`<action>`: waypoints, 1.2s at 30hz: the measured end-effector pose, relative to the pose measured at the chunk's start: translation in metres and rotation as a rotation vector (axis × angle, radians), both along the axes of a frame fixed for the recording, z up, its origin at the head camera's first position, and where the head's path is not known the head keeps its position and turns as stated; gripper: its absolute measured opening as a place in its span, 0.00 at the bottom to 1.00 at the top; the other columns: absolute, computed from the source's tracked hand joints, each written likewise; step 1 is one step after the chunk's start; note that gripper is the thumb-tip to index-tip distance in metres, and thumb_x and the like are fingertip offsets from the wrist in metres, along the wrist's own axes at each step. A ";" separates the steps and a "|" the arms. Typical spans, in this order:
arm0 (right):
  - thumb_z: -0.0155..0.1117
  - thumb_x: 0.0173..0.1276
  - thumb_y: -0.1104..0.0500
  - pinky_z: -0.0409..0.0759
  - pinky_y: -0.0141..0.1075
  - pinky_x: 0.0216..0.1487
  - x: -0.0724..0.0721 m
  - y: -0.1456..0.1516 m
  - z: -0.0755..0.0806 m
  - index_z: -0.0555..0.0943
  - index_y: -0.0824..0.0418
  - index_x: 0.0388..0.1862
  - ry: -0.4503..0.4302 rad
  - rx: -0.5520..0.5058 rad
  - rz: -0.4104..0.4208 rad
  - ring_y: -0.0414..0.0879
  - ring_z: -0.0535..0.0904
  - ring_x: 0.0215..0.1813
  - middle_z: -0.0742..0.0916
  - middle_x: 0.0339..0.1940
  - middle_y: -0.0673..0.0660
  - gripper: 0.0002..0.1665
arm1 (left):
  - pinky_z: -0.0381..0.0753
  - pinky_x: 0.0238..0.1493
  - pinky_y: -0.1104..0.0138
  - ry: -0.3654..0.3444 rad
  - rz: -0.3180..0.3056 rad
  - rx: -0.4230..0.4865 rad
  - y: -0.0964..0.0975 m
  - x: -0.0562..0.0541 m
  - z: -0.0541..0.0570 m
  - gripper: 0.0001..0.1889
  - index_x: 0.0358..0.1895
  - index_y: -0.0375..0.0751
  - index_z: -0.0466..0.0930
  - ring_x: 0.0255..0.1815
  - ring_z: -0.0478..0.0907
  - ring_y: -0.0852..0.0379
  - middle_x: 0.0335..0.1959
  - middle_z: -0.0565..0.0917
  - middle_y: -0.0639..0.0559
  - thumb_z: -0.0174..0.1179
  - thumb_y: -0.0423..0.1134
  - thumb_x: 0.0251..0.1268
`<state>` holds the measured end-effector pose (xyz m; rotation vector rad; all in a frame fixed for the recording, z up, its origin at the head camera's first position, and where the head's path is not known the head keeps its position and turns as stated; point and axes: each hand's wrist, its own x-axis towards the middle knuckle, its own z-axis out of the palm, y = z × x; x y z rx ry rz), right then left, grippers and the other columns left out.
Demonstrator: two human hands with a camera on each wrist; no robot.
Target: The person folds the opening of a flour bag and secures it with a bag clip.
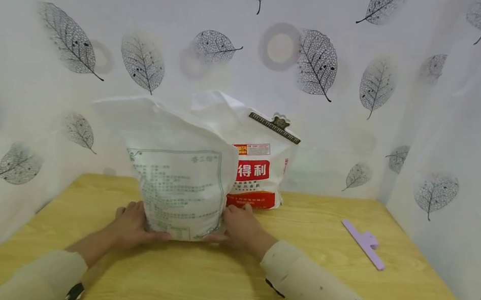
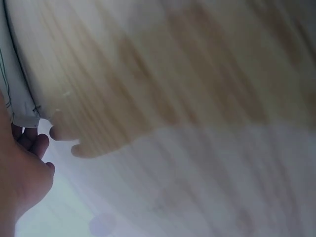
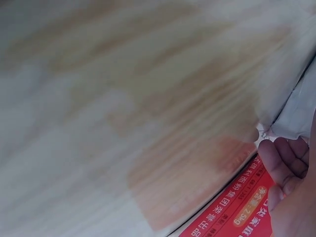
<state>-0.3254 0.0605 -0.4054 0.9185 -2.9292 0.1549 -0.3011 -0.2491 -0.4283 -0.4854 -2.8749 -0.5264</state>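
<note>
A white bag with green print [image 1: 176,182] stands upright on the table, its loose top leaning left. At its lower left corner my left hand [image 1: 132,229] grips it, thumb along the front bottom edge. My right hand [image 1: 244,230] holds the lower right corner the same way. In the left wrist view, curled fingers of the left hand [image 2: 29,173] lie at the bag's corner [image 2: 22,89]. The right wrist view shows the right hand [image 3: 291,185] beneath the other corner, close to a red-and-white flour bag [image 3: 237,212].
Behind and to the right stands the flour bag [image 1: 255,172], partly hidden, a dark clip [image 1: 275,127] across its top. A purple sealing clip [image 1: 363,244] lies on the wooden table [image 1: 211,289] at right. Leaf-patterned sheeting [image 1: 177,8] encloses the back and sides.
</note>
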 end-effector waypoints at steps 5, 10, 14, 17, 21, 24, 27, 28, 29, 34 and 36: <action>0.54 0.55 0.17 0.67 0.48 0.60 0.000 0.005 -0.001 0.72 0.51 0.68 0.021 0.014 0.011 0.43 0.78 0.52 0.85 0.53 0.51 0.53 | 0.60 0.50 0.44 0.018 -0.017 0.010 0.005 0.001 0.000 0.45 0.62 0.51 0.66 0.52 0.70 0.45 0.61 0.76 0.45 0.65 0.76 0.47; 0.56 0.55 0.18 0.68 0.49 0.60 0.002 0.014 -0.002 0.72 0.51 0.68 0.059 0.011 0.020 0.42 0.78 0.51 0.86 0.52 0.50 0.52 | 0.61 0.50 0.45 0.007 -0.033 0.008 0.011 0.001 0.001 0.45 0.63 0.52 0.66 0.51 0.70 0.46 0.61 0.76 0.45 0.64 0.76 0.47; 0.57 0.55 0.18 0.66 0.46 0.58 0.003 0.021 -0.002 0.72 0.49 0.67 0.072 0.000 0.028 0.41 0.78 0.51 0.86 0.52 0.49 0.51 | 0.61 0.51 0.45 -0.021 -0.034 -0.015 0.015 -0.001 0.001 0.47 0.65 0.52 0.64 0.53 0.70 0.45 0.61 0.76 0.45 0.62 0.77 0.47; 0.59 0.55 0.19 0.66 0.46 0.58 0.004 0.025 -0.002 0.71 0.48 0.69 0.076 -0.012 0.045 0.41 0.79 0.52 0.86 0.54 0.48 0.51 | 0.60 0.50 0.47 -0.039 -0.042 -0.019 0.017 0.000 0.003 0.47 0.65 0.51 0.64 0.53 0.70 0.46 0.59 0.76 0.45 0.63 0.76 0.48; 0.60 0.56 0.21 0.65 0.49 0.62 0.006 0.030 -0.003 0.68 0.48 0.72 0.087 -0.034 0.063 0.42 0.78 0.58 0.84 0.59 0.49 0.52 | 0.59 0.49 0.50 -0.047 -0.060 -0.020 0.021 0.002 0.006 0.45 0.65 0.50 0.65 0.51 0.69 0.48 0.55 0.76 0.47 0.64 0.75 0.49; 0.62 0.56 0.22 0.62 0.52 0.67 0.008 0.034 -0.002 0.66 0.49 0.73 0.076 -0.067 0.074 0.44 0.76 0.63 0.82 0.63 0.50 0.53 | 0.58 0.49 0.50 -0.057 -0.061 -0.027 0.024 0.003 0.006 0.46 0.66 0.50 0.64 0.51 0.68 0.48 0.55 0.76 0.48 0.64 0.75 0.49; 0.63 0.56 0.23 0.60 0.55 0.70 0.010 0.038 -0.001 0.66 0.48 0.73 0.067 -0.098 0.089 0.45 0.75 0.67 0.81 0.66 0.51 0.52 | 0.58 0.51 0.49 -0.076 -0.063 -0.014 0.027 0.003 0.006 0.48 0.67 0.49 0.62 0.53 0.68 0.47 0.56 0.75 0.48 0.64 0.75 0.49; 0.63 0.56 0.23 0.59 0.55 0.71 0.010 0.039 -0.001 0.65 0.48 0.74 0.067 -0.103 0.093 0.45 0.74 0.68 0.80 0.68 0.51 0.52 | 0.58 0.51 0.48 -0.082 -0.069 -0.002 0.028 0.003 0.006 0.48 0.67 0.49 0.62 0.53 0.68 0.46 0.57 0.75 0.47 0.64 0.75 0.49; 0.63 0.56 0.23 0.59 0.55 0.72 0.010 0.040 -0.001 0.65 0.48 0.74 0.070 -0.101 0.094 0.44 0.73 0.69 0.79 0.68 0.50 0.52 | 0.58 0.51 0.47 -0.085 -0.077 0.004 0.029 0.003 0.005 0.47 0.67 0.49 0.62 0.53 0.67 0.46 0.57 0.75 0.47 0.64 0.74 0.50; 0.62 0.57 0.23 0.56 0.57 0.74 0.010 0.047 -0.005 0.62 0.46 0.75 0.104 -0.098 0.110 0.44 0.69 0.72 0.75 0.72 0.49 0.53 | 0.57 0.49 0.47 -0.106 -0.100 0.041 0.034 0.002 0.004 0.45 0.64 0.50 0.64 0.51 0.66 0.45 0.56 0.75 0.46 0.64 0.75 0.50; 0.62 0.57 0.23 0.56 0.57 0.74 0.009 0.049 -0.006 0.62 0.47 0.75 0.119 -0.109 0.121 0.45 0.69 0.73 0.75 0.73 0.50 0.54 | 0.57 0.49 0.48 -0.118 -0.092 0.040 0.036 0.002 0.004 0.45 0.64 0.50 0.64 0.50 0.65 0.46 0.55 0.75 0.47 0.63 0.76 0.49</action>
